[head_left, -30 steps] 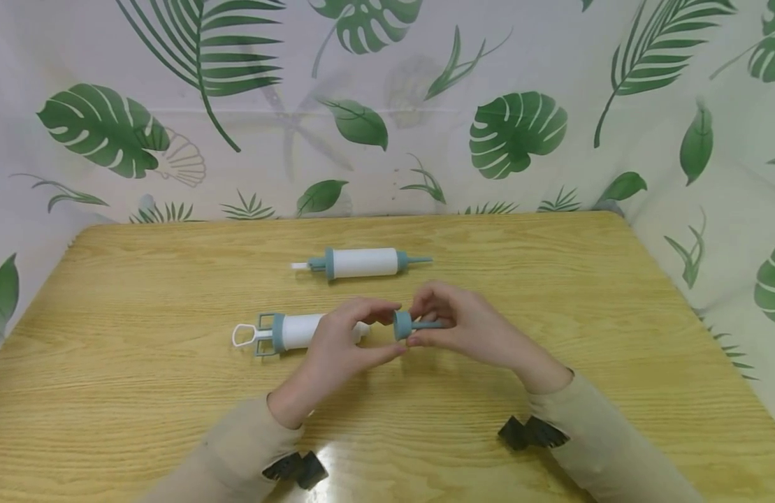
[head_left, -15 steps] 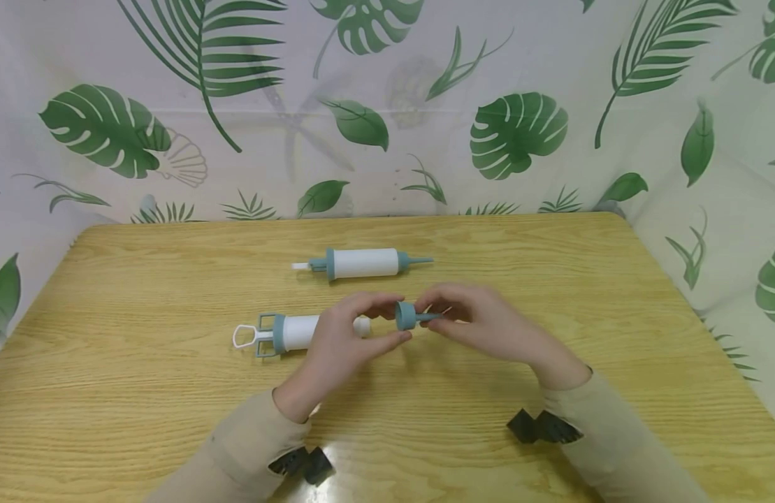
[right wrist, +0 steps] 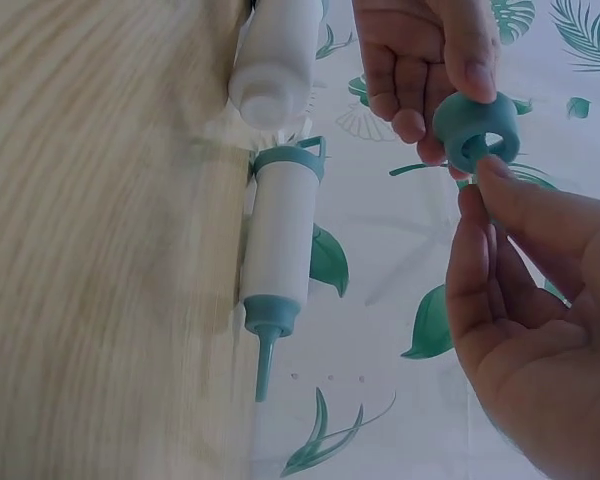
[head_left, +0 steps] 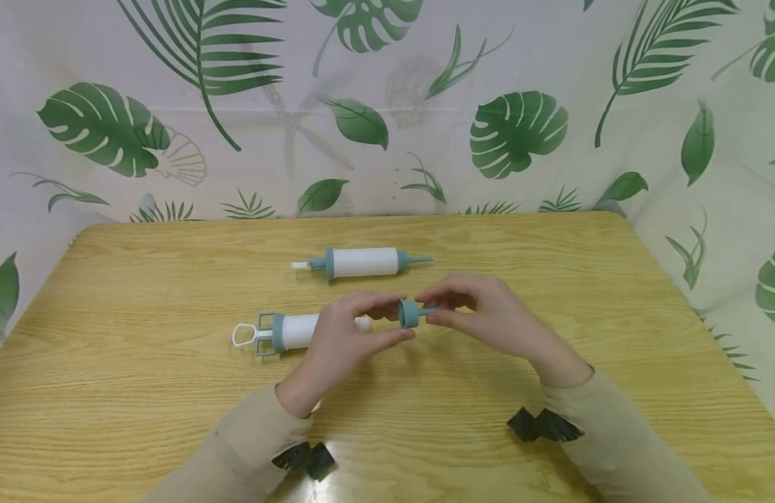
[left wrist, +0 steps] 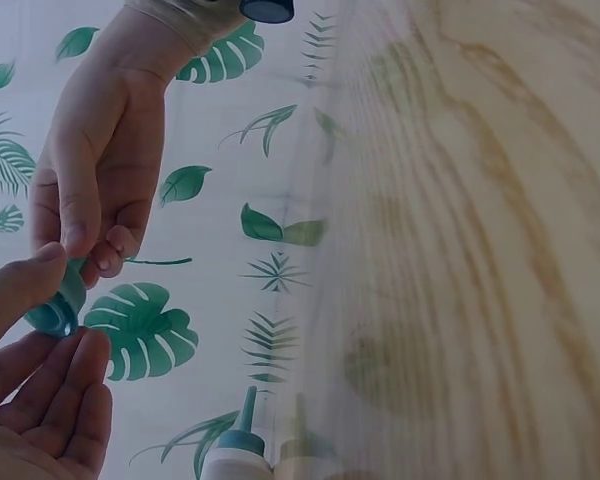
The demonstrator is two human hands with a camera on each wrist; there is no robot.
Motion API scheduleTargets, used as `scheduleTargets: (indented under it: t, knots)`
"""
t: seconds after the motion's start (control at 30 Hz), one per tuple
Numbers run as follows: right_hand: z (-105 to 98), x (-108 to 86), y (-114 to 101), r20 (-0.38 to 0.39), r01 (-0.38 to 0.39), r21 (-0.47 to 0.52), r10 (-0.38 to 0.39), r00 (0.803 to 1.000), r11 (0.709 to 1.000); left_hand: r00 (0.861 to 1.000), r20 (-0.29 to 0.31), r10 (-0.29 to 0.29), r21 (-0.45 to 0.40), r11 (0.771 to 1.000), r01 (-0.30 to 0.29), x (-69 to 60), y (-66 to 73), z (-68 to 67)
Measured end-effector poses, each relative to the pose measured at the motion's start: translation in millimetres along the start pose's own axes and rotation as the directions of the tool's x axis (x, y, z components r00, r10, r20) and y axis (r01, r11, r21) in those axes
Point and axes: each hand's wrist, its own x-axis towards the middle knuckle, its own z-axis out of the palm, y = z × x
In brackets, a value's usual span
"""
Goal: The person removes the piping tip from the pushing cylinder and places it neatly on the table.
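A teal nozzle cap (head_left: 409,314) is held above the table between both hands, its wide ring facing left and its thin tip pointing right. My left hand (head_left: 346,335) pinches the ring between thumb and fingers; the left wrist view shows this hand (left wrist: 50,390) and the ring (left wrist: 62,305). The thin tip is pinched by my right hand (head_left: 488,318), also seen in the right wrist view (right wrist: 540,290) beside the cap (right wrist: 475,130). A white syringe-like tube (head_left: 299,332) lies behind my left hand, partly hidden, its front end without a teal nozzle.
Farther back on the wooden table (head_left: 173,279) lies a second white tube (head_left: 365,262) with a teal nozzle and collar, also in the right wrist view (right wrist: 280,230). A leaf-patterned cloth (head_left: 425,140) hangs behind the table.
Both hands and the teal cap have shifted slightly to the right and away from me. The right-hand grip has moved along the thin tip, showing more of it. Both tubes have stayed put.
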Motion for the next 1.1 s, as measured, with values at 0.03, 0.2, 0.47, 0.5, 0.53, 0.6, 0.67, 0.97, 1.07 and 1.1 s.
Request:
scheduleTargets:
  t: [0.03,0.2,0.47,0.5,0.53,0.6,0.67,0.97,1.07,1.1]
  knots:
    - [0.3,0.1,0.0,-0.003,-0.005,-0.002,0.005,1.000,1.000,1.000,0.005,0.000,-0.002,1.000,0.000,0.4,0.4,0.3]
    - [1.4,0.7,2.0,-0.013,0.002,-0.010,-0.002,1.000,1.000,1.000,0.015,0.000,-0.003,1.000,0.000,1.0,0.1,2.0]
    - [1.5,0.7,2.5,-0.001,-0.030,0.037,0.030,1.000,0.999,0.999,0.023,-0.026,-0.005,1.000,0.026,1.7,1.3,3.0]
    - [1.6,0.8,2.6,0.000,-0.035,0.043,0.035,0.999,0.998,0.999,0.024,-0.026,-0.008,1.000,0.026,1.9,1.2,3.3]
    - [1.6,1.0,2.8,0.003,-0.041,0.047,0.040,0.999,0.998,0.999,0.025,-0.025,-0.007,1.000,0.025,2.1,1.2,3.4]
    - [2.3,1.5,3.5,0.007,-0.045,0.054,0.045,0.999,0.997,0.999,0.027,-0.018,-0.004,1.000,0.018,2.6,1.1,4.0]
    - [2.9,2.1,4.1,0.008,-0.048,0.064,0.047,0.999,0.997,0.999,0.030,-0.012,0.002,1.000,0.012,3.3,1.0,4.4]
    - [3.5,2.0,3.7,0.011,-0.075,0.086,0.074,0.997,0.994,1.000,0.023,-0.013,0.030,0.999,0.012,5.1,1.9,5.0]
    - [3.7,2.3,4.0,0.011,-0.075,0.099,0.074,0.997,0.992,0.999,0.024,-0.024,0.022,0.999,0.024,6.0,2.0,5.1]
    - [3.8,2.3,4.2,0.010,-0.072,0.103,0.071,0.997,0.992,0.999,0.026,-0.032,0.018,0.999,0.032,6.3,1.9,5.1]
